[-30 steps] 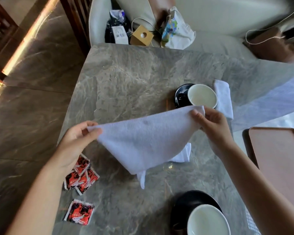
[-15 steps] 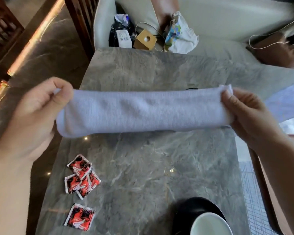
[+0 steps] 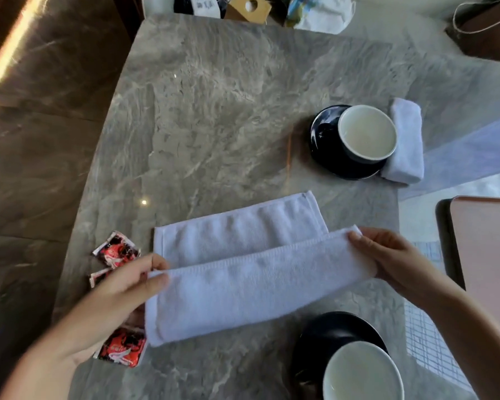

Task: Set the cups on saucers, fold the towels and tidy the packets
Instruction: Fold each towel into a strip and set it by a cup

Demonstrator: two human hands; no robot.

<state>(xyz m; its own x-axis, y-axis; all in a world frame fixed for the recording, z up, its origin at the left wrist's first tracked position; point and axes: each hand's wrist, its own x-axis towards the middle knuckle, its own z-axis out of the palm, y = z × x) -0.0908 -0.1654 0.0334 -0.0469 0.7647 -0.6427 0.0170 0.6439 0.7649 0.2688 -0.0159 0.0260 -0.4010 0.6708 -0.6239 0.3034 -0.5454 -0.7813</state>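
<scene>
A white towel point(image 3: 243, 272) lies across the grey marble table point(image 3: 214, 111), its near half folded over. My left hand point(image 3: 119, 290) pinches the fold's left end and my right hand point(image 3: 387, 255) pinches its right end. A second white towel point(image 3: 406, 142) lies folded beside the far black saucer point(image 3: 324, 140), which carries a cup point(image 3: 367, 134) with a pale inside. Another cup point(image 3: 361, 373) sits on a black saucer point(image 3: 324, 333) at the near edge. Red packets point(image 3: 116, 249) lie at the left, partly hidden by my left hand; one packet point(image 3: 122, 347) lies nearer.
A brown tray point(image 3: 485, 255) lies off the table's right edge. Beyond the far edge a chair holds a cardboard box point(image 3: 247, 7), a white bag point(image 3: 321, 13) and dark items. Dark marble floor point(image 3: 41, 140) runs along the left.
The towel, held stretched up in the air half a second ago, has come down onto the table, with both hands still on its ends and one half laid flat.
</scene>
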